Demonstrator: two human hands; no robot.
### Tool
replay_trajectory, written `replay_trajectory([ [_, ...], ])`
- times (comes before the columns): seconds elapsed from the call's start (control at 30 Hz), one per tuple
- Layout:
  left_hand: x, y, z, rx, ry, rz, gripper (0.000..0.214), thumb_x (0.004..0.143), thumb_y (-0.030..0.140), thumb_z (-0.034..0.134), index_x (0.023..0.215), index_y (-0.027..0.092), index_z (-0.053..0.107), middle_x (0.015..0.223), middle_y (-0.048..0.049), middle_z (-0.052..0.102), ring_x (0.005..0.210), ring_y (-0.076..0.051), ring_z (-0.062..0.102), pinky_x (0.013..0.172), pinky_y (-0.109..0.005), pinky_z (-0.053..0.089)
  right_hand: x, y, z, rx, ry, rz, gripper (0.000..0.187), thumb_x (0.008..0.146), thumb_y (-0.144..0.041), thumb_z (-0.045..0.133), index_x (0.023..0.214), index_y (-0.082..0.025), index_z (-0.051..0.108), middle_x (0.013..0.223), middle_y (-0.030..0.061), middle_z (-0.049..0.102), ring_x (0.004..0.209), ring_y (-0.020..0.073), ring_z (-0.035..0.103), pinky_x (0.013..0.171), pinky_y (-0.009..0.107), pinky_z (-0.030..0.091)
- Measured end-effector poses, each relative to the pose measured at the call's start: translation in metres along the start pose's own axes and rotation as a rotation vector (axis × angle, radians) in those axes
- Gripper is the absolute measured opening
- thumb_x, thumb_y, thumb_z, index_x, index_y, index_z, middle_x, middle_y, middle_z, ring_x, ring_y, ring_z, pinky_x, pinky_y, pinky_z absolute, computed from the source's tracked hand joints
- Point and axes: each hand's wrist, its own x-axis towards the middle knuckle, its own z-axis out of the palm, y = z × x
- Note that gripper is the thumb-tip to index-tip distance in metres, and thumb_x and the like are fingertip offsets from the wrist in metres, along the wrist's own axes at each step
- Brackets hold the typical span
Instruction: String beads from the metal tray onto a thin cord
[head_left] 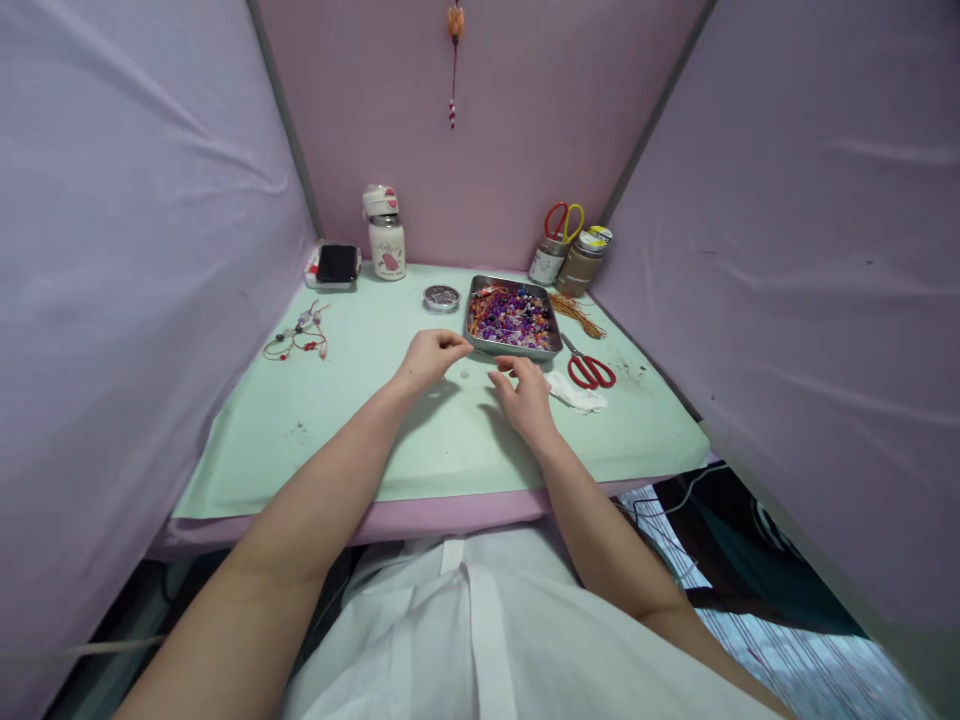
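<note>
My left hand (pixel 435 358) hovers over the green tabletop beside the near left corner of a metal tray (pixel 517 351). Its thumb and fingertips are pinched together, and whatever is between them is too small to make out. The tray holds many purple, orange and clear beads (pixel 510 318). Just in front of it is my right hand (pixel 525 395), thumb and fingers curved but apart, with nothing visible held. A tiny clear piece (pixel 465 374) lies on the cloth between the hands. To the right of my right hand are a crumpled white tissue (pixel 577 393) and red-handled scissors (pixel 591 371).
Left of the tray is a small round dish (pixel 442 298). Beaded cords (pixel 304 335) lie at the left, near a phone (pixel 337 264) and a bottle (pixel 388 245). Orange thread (pixel 579 314), a jar (pixel 582 265) and a can with scissors (pixel 548 262) stand right. Fabric walls enclose the table.
</note>
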Motion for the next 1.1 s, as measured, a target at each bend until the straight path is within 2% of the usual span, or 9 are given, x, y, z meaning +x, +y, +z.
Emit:
replay_trajectory([
  [0.17,0.004,-0.004,-0.002,0.011,0.182,0.058,0.018,0.070,0.032,0.066,0.071,0.014,0.071,0.059,-0.0003,0.059,0.057,-0.011,0.046,0.057,-0.025,0.036,0.019,-0.014,-0.003,-0.295,-0.266,-0.089,0.029,0.084,-0.029,0.060,0.112,-0.024,0.064,0.118,0.0095,0.063,0.112,0.0308,0.048,0.089,0.044,0.033],
  [0.33,0.006,-0.010,-0.002,0.012,0.202,0.092,0.019,0.071,0.033,0.066,0.071,0.015,0.071,0.060,-0.0004,0.059,0.060,-0.012,0.047,0.059,-0.025,0.037,0.036,-0.017,0.019,-0.345,-0.337,-0.102,0.031,0.084,-0.028,0.059,0.114,-0.023,0.064,0.119,0.0093,0.063,0.112,0.0296,0.049,0.086,0.041,0.034],
  [0.47,0.008,-0.013,-0.001,0.003,0.194,0.087,0.019,0.071,0.033,0.065,0.071,0.015,0.071,0.061,-0.0006,0.060,0.060,-0.012,0.048,0.061,-0.026,0.038,0.037,-0.005,0.032,-0.304,-0.326,-0.089,0.029,0.084,-0.027,0.057,0.111,-0.023,0.066,0.111,0.0077,0.065,0.105,0.0264,0.052,0.083,0.038,0.035],
  [0.7,0.005,-0.008,0.000,0.061,0.186,0.073,0.018,0.071,0.032,0.065,0.071,0.015,0.071,0.060,0.0001,0.060,0.060,-0.012,0.047,0.061,-0.026,0.037,0.036,0.003,0.036,-0.239,-0.280,-0.139,0.019,0.084,-0.030,0.058,0.097,-0.025,0.069,0.106,0.0055,0.066,0.103,0.0242,0.052,0.082,0.037,0.033],
  [0.9,0.003,-0.004,-0.001,0.110,0.191,0.083,0.018,0.073,0.032,0.063,0.073,0.016,0.070,0.060,0.0005,0.058,0.060,-0.013,0.047,0.062,-0.027,0.037,0.033,0.004,0.035,-0.147,-0.122,-0.182,0.014,0.081,-0.026,0.058,0.093,-0.023,0.066,0.099,0.0034,0.069,0.097,0.0219,0.056,0.088,0.038,0.030],
  [1.1,0.000,-0.003,0.000,0.251,0.205,0.224,0.014,0.077,0.027,0.060,0.074,0.017,0.070,0.064,-0.0004,0.057,0.064,-0.014,0.048,0.067,-0.027,0.038,0.032,0.005,0.031,-0.132,0.009,-0.185,0.015,0.083,-0.028,0.054,0.092,-0.022,0.064,0.098,0.0043,0.071,0.095,0.0220,0.057,0.089,0.038,0.028],
])
